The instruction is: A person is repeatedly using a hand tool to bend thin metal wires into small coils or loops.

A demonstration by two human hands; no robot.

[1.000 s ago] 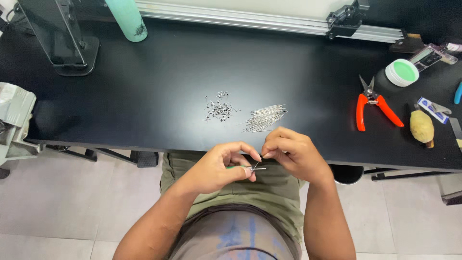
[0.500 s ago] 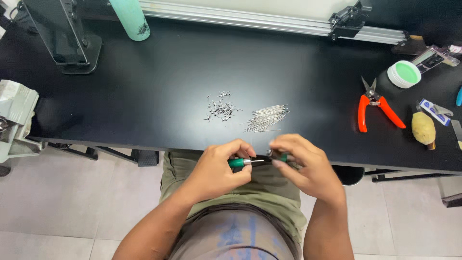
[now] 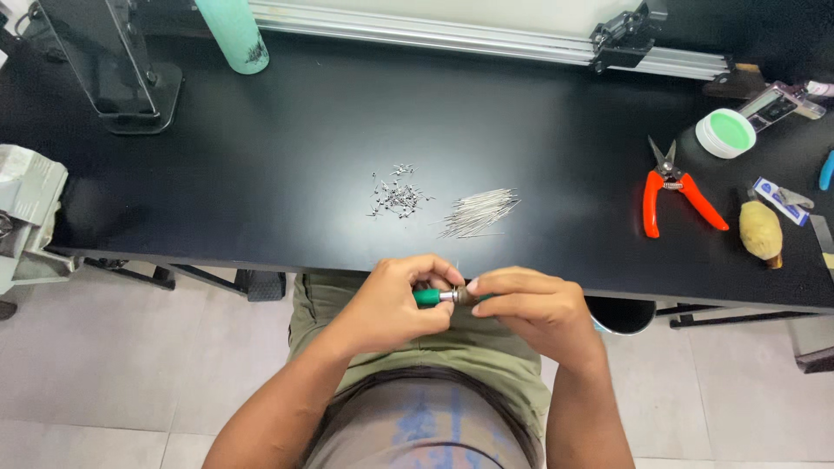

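Note:
Both hands meet over my lap, just below the front edge of the black table (image 3: 261,174). My left hand (image 3: 395,304) pinches a small green-handled tool (image 3: 427,297) with a metal tip. My right hand (image 3: 526,308) closes on the other end of the same tool, fingertips at the metal collar. On the table above the hands lie a small heap of tiny metal pieces (image 3: 398,193) and a bundle of thin metal pins (image 3: 479,213).
Orange-handled cutters (image 3: 673,195) lie at the right, with a round green-lidded tin (image 3: 725,133), a yellowish lump (image 3: 761,230) and small tools beyond. A teal bottle (image 3: 231,33) and a black stand (image 3: 109,65) sit at the back left. A metal rail (image 3: 486,36) runs along the back.
One second ago my fingers held a thin metal pin between them. Since then the green-handled tool has come into both hands, and the hands have shifted slightly lower.

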